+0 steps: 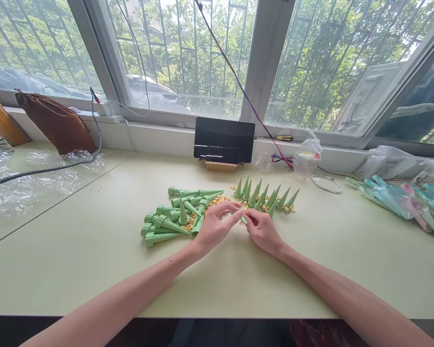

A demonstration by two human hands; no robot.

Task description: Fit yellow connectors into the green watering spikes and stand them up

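My left hand (219, 222) and my right hand (263, 231) meet over the table, fingertips almost touching. Between them shows a bit of a green plastic watering spike (243, 220), pinched in my right hand. My left thumb and fingers are closed at its upper end; whatever they pinch is hidden. Left of my left hand lies a loose pile of green watering spikes (164, 222), with one short cone (183, 214) upright among them. Small yellow-orange plastic valves (193, 218) are scattered beside and behind that hand. Beyond my right hand, several green cones (263, 195) stand points up in rows, some with yellow valves at the base.
A black tablet (224, 140) on a stand is at the back by the window. A hanging cable (235, 72) reaches down to the sill. Bagged pastel items (408, 202) lie right; a brown pouch (56, 120) and clear plastic wrap (39, 168) are left.
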